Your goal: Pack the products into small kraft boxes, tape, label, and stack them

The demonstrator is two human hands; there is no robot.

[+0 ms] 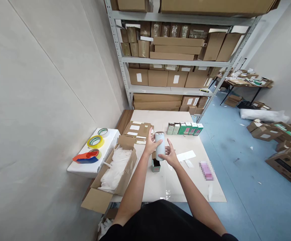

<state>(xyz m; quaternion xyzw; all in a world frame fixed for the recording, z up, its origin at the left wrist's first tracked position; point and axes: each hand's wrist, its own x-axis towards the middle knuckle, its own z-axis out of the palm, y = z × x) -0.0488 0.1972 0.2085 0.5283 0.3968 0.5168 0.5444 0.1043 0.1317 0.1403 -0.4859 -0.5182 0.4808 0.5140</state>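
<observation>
A pale blue cylindrical bottle with a silver cap stands upright in the air above the white table. My left hand is wrapped round its left side. My right hand grips its lower right side. Just below the bottle an open small green box stands on the table. A row of several closed green and white boxes lines the far part of the table.
Flat cardboard sheets lie at the table's far left. An open carton of white bags sits left of the table, beside a white stand with tape rolls. Metal shelving with cartons rises behind. Boxes litter the blue floor right.
</observation>
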